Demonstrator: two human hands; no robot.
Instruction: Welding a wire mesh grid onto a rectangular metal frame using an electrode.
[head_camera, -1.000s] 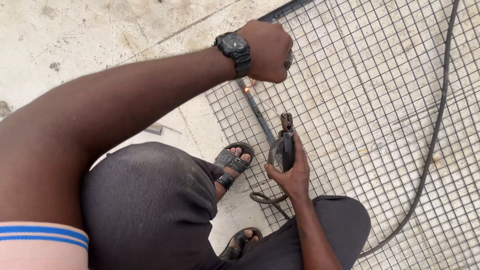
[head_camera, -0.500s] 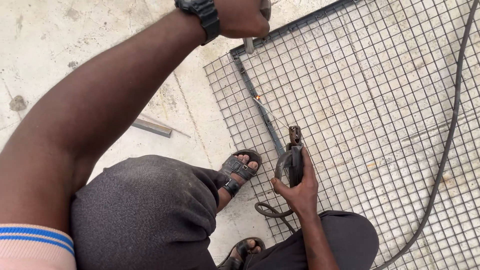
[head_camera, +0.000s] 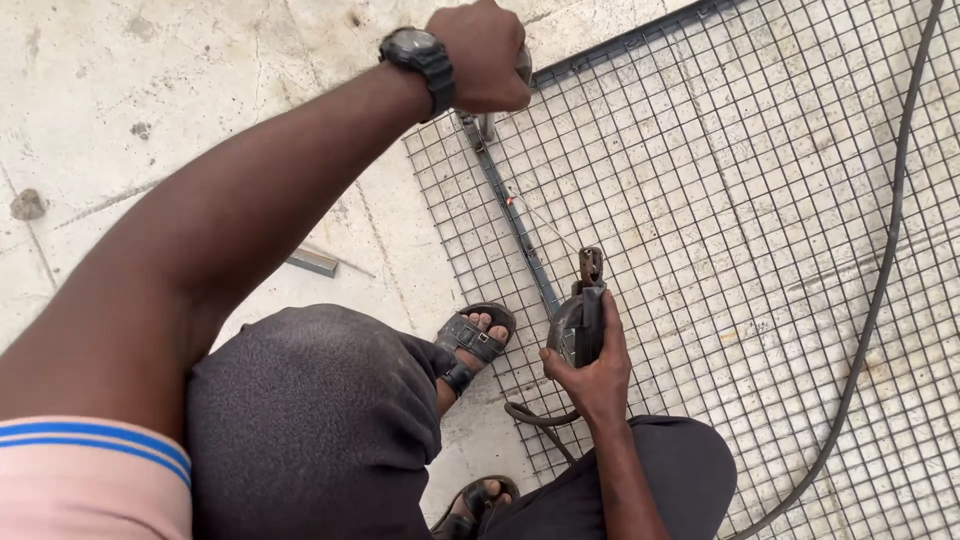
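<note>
Right hand closed on welding holder, low by the knee, cable trailing back. Left hand fisted on a small metal tool, head touching the frame bar ahead. Wire mesh under both: probably light, springy, sharp-edged. Grip the stiff bar, not the wires; seam likely hot.

Welding yard, wire mesh panel, concrete floor

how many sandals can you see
2. One sandal is on the foot at the wire mesh panel edge, beside the dark frame bar. The other sandal is at the bottom edge between the knees, partly hidden.
</note>
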